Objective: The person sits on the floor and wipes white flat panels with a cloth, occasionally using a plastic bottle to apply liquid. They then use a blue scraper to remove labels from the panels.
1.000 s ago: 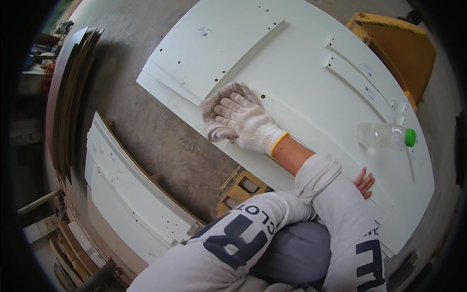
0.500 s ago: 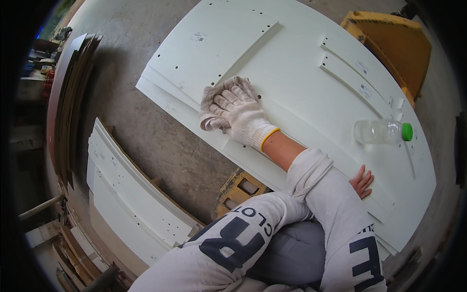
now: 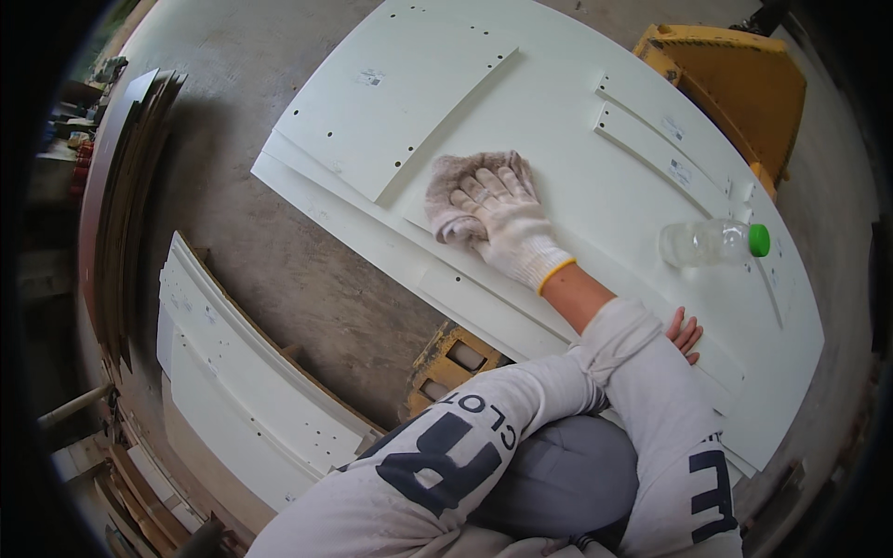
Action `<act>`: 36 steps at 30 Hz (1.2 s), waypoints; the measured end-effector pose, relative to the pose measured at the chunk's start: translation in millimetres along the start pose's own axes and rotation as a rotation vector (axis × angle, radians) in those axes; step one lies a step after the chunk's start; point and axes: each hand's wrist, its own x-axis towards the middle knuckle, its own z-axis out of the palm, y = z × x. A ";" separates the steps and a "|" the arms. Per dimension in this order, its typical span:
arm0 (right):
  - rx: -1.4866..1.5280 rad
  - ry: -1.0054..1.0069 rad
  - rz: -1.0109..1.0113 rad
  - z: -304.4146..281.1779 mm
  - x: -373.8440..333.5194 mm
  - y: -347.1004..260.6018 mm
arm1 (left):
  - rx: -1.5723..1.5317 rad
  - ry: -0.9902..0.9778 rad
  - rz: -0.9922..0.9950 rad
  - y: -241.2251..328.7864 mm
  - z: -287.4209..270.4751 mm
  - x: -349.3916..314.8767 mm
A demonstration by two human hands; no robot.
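Pale panels [image 3: 549, 102], grey-brown cloth [image 3: 448, 197] (rumpled, fuzzy), right hand [image 3: 510, 223] atop

Taking the bottle [image 3: 707, 244] as your landmark, you have dark block lettering on your left sleeve [image 3: 442, 456], below and to its left: large characters, with smaller ones beside them. Your right sleeve [image 3: 665, 418], below the bottle, carries another large dark character. Up and left of the bottle, the two narrow strips [image 3: 640, 144] on the large white board [image 3: 558, 102] each bear a small label [image 3: 679, 171] with dark print. Farther left and higher than the bottle, you see a similar sticker [image 3: 370, 77] on a pale panel [image 3: 419, 112]. The fine print on all of these is too small for you to read.
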 end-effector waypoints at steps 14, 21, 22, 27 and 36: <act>-0.025 -0.115 0.070 -51.9 -194.8 80.7 | 2.293 -0.386 0.419 52.1 18.7 -17.0; 0.793 0.157 0.838 -47.0 -286.5 80.3 | 2.515 -0.277 0.562 243.5 214.1 -110.7; 0.772 0.179 0.802 -46.0 -283.4 65.9 | 2.685 -0.026 0.757 290.0 229.1 -123.9; 0.130 0.054 0.241 -27.3 -253.3 38.4 | 2.955 0.679 0.794 423.1 229.7 -157.2; 0.097 -0.029 0.006 -33.5 -183.4 27.6 | 2.883 0.631 0.703 409.8 209.6 -167.9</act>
